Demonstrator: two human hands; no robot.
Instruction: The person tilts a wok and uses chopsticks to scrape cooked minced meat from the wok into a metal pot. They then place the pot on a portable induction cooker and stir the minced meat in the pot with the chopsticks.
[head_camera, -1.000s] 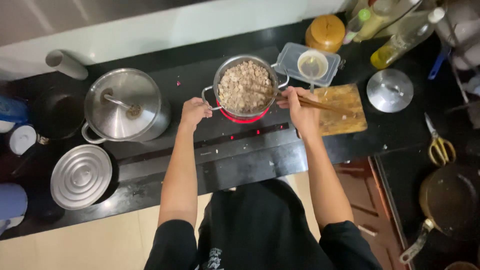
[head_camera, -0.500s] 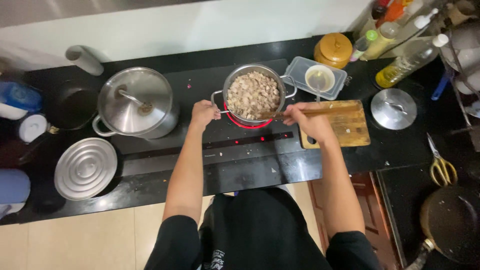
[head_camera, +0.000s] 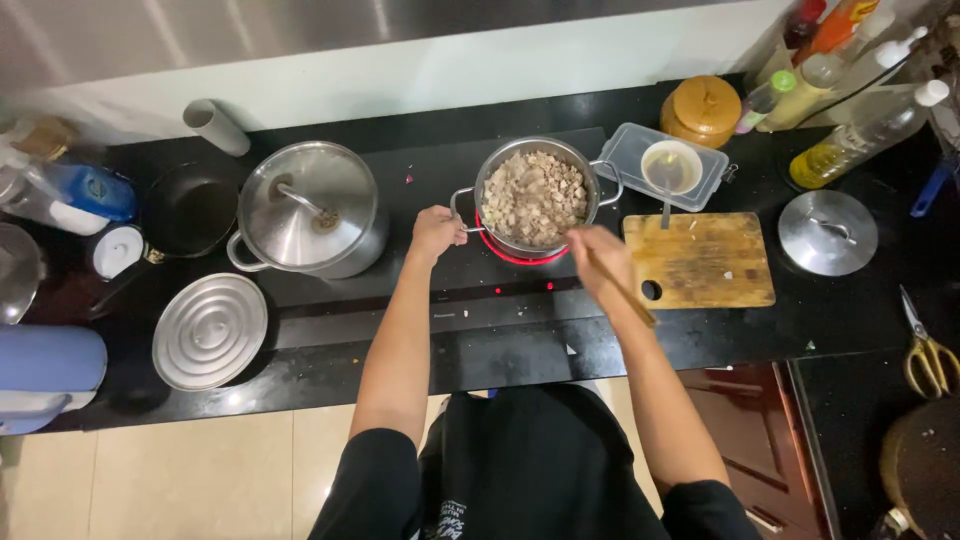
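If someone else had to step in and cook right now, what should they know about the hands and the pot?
Left hand: grips the left handle of the small steel pot of diced pale food.
Right hand: holds wooden chopsticks, tips at the pot's near rim.
The pot sits on the glowing red burner of the black cooktop.
Done: food is in the pot, heat is on.
Left: stirring appears under way; whether the food is cooked cannot be told. The round steel lid lies beside the wooden cutting board.
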